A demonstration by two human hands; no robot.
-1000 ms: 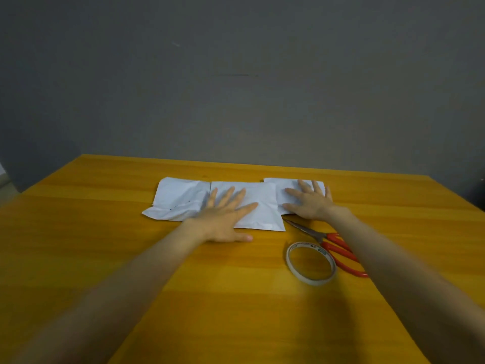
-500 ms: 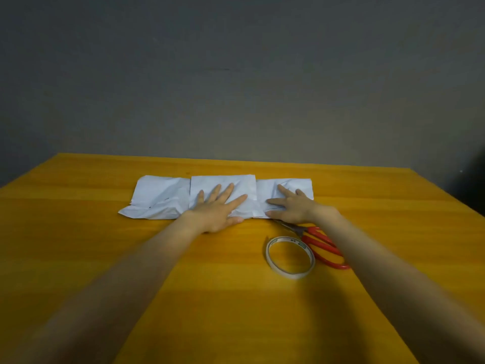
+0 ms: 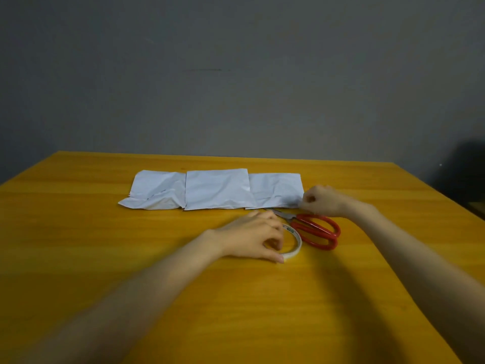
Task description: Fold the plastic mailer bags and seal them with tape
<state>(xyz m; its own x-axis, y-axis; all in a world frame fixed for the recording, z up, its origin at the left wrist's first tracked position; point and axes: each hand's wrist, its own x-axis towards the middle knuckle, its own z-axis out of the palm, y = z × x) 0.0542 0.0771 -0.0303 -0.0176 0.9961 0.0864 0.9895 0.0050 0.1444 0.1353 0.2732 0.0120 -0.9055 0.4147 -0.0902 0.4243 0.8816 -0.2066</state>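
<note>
Three white plastic mailer bags lie flat in a row at the back of the table: a crumpled left bag [image 3: 157, 190], a middle bag [image 3: 217, 189] overlapping its neighbours, and a right bag [image 3: 275, 189]. My left hand [image 3: 252, 237] grips the white tape roll [image 3: 295, 248] lying flat on the table in front of the bags, thumb on its near rim and fingers over its far side. My right hand [image 3: 324, 200] is curled in a loose fist beside the right bag's near right corner, with nothing visible in it.
Red-handled scissors [image 3: 317, 229] lie right of the tape roll, blades pointing left under my right hand. The yellow wooden table [image 3: 105, 258] stretches wide to the left and front. A grey wall stands behind it.
Both hands have lifted off the bags. My left hand moved back and right onto the tape roll and took hold of it. My right hand drew to the right bag's corner and curled.
</note>
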